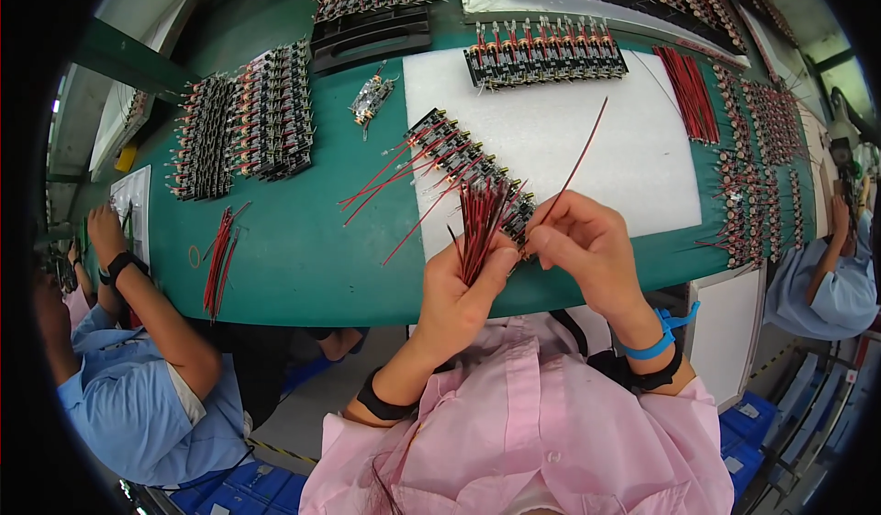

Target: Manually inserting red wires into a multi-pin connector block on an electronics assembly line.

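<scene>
My left hand [466, 287] is closed round a bundle of thin red and black wires [483, 214], their ends fanning up past the thumb. Between the pinched fingertips of my right hand [587, 247] is a single red wire [585, 148] that sticks up and to the right. A panel of small black circuit boards [456, 146] runs diagonally up to the left from my hands, several red wires trailing from its left side. Its near end lies between the two hands, partly hidden by the bundle and fingers; whether the wire's lower end touches a board I cannot tell.
Beneath the panel lies a white foam sheet [633, 175] on the green table [303, 267]. Another board panel [548, 53] stands at the back. Loose red wires [686, 95] lie right, board panels [271, 111] left, with more wires [220, 263] nearer. Co-workers [138, 396] sit at both sides.
</scene>
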